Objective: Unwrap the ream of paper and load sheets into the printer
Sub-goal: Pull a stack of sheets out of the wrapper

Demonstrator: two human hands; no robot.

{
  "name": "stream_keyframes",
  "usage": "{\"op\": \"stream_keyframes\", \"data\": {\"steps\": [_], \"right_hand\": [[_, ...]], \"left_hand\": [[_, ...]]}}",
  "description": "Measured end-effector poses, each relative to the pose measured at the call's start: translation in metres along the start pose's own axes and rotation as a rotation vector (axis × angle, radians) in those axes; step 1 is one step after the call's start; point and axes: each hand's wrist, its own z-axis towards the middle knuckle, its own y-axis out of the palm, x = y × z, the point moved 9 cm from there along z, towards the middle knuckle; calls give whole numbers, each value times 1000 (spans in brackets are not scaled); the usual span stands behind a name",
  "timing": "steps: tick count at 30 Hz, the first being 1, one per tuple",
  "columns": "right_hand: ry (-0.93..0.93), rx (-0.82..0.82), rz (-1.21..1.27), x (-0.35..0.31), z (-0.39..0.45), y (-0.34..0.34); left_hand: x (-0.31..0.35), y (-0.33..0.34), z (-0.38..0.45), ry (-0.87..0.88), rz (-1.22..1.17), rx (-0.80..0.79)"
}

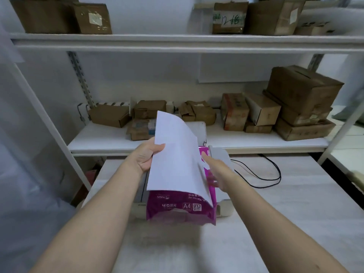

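Left-hand fingers (157, 148) pinching thin white paper sheets (177, 154), lifted and curling above magenta plastic ream wrapper (177, 209). Right hand (216, 172) beside wrapper, grip hidden by paper. Wrapper atop pale grey printer (220, 154) on white surface (275, 213).

two hands (146, 157), one magenta ream (180, 208), one printer (219, 156), two shelves (177, 43), many cardboard boxes (303, 87).

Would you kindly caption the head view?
Left hand lifts white sheets from a magenta ream atop the printer.
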Motion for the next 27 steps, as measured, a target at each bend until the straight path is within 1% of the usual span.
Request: {"op": "stream_keyframes", "data": {"steps": [1, 2, 3, 5, 6, 8, 10, 12, 16, 17, 19, 22, 24, 26, 27], "right_hand": [[93, -114, 190, 9, 5, 9], [137, -201, 298, 14, 12, 17], [145, -230, 362, 18, 21, 21], [82, -152, 502, 18, 41, 17], [12, -99, 575, 12, 52, 10], [-175, -22, 581, -9, 62, -3], [-312, 23, 494, -27, 65, -13], [-387, 47, 426, -38, 65, -18], [-404, 26, 398, -34, 71, -19], [-380, 7, 390, -30, 71, -16], [-281, 26, 346, -14, 75, -11], [-111, 202, 182, 17, 90, -10], [3, 311, -56, 34, 103, -12], [132, 393, -356, 48, 111, -17], [184, 421, -458, 54, 111, -19]], "left_hand": [[2, 0, 6, 10, -4, -45], [2, -1, 12, 21, -7, -82], [4, -2, 15, 32, -10, -114], [7, -9, 24, 50, -21, -155], [8, -15, 28, 56, -27, -173], [11, -26, 35, 66, -12, -195], [13, -37, 43, 81, 29, -171], [10, -45, 52, 86, 31, -148], [-5, -49, 61, 37, 59, -142], [-11, -50, 63, 15, 95, -131], [-23, -54, 68, -38, 180, -51], [-47, -69, 80, -116, 339, 144], [-68, -80, 86, -189, 433, 243], [-90, -90, 90, -281, 477, 295], [-101, -100, 95, -312, 518, 328]]}}
